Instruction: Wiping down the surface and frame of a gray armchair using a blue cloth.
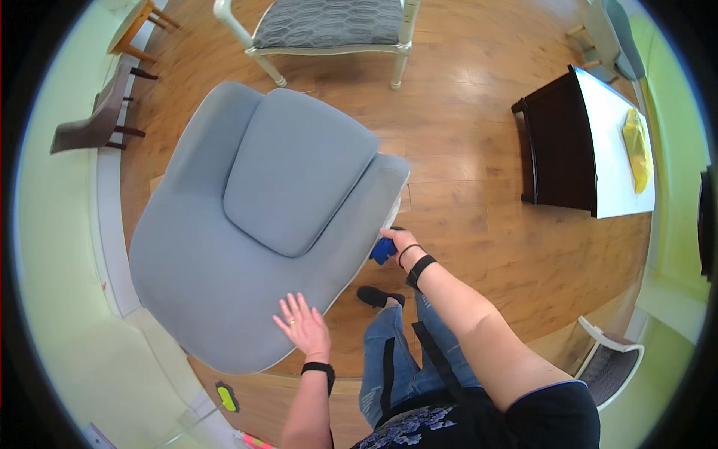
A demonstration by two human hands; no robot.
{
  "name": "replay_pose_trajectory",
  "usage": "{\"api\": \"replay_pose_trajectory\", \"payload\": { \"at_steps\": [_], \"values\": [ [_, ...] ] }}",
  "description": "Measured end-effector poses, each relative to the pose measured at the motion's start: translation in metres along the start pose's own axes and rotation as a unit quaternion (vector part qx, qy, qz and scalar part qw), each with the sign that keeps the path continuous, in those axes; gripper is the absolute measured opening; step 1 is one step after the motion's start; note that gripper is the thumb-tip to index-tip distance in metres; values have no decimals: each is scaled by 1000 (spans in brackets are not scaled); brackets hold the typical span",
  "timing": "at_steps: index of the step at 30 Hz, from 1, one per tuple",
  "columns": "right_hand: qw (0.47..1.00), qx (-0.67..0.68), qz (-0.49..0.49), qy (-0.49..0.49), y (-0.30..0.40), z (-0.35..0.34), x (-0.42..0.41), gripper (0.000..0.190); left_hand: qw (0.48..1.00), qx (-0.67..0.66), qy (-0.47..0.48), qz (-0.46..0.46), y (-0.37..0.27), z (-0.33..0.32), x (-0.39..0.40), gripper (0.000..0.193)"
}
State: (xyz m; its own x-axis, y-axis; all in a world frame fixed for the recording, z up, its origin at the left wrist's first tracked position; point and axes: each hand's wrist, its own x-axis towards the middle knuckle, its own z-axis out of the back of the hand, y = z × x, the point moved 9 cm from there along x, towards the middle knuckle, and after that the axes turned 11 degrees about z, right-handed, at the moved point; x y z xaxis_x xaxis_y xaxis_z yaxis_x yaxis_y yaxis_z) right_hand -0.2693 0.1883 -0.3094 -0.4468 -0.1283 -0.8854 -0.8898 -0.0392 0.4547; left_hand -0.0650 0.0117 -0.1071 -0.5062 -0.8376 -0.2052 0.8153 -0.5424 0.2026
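Observation:
A grey upholstered armchair (202,264) stands directly before me, its pale piping running along the near edge. On top of its backrest my left hand (305,328) rests flat with the fingers spread, holding nothing. My right hand (401,242) grips a blue cloth (383,251) against the outer side of the chair's near arm. Part of the cloth is hidden inside the fingers. The loose seat cushion (300,174) sits between the two arms of the chair.
A white-framed chair (331,25) with a grey patterned seat stands beyond. To the right is a dark wooden cabinet (561,146) with a white top and a yellow plastic bag (636,150). A brown chair (101,120) lines the left wall. A green-headed mop (227,397) lies lower left.

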Motion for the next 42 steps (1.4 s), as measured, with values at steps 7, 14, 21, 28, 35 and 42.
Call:
{"api": "replay_pose_trajectory", "payload": {
  "at_steps": [7, 14, 21, 28, 35, 42],
  "values": [
    [983, 61, 170, -42, 73, 14, 25, 42, 992, -126, -5, 1, -88, -15, 40, 46],
    [767, -269, 579, 59, 180, -66, -66, 44, 986, -157, -37, 51, -133, -19, 93, 35],
    [600, -450, 608, 261, 118, -114, -95, 20, 991, -107, 20, 75, -146, -40, 98, 28],
    [526, -497, 649, 235, 176, -99, -36, 19, 992, -95, -47, 72, -147, -28, 98, 27],
    [602, -522, 586, 145, 226, -91, 24, 21, 993, -83, -37, 76, -140, -37, 95, 27],
    [792, -459, 381, 133, 215, -50, 115, 25, 995, -71, -34, 61, -152, -32, 94, 31]
  ]
}}
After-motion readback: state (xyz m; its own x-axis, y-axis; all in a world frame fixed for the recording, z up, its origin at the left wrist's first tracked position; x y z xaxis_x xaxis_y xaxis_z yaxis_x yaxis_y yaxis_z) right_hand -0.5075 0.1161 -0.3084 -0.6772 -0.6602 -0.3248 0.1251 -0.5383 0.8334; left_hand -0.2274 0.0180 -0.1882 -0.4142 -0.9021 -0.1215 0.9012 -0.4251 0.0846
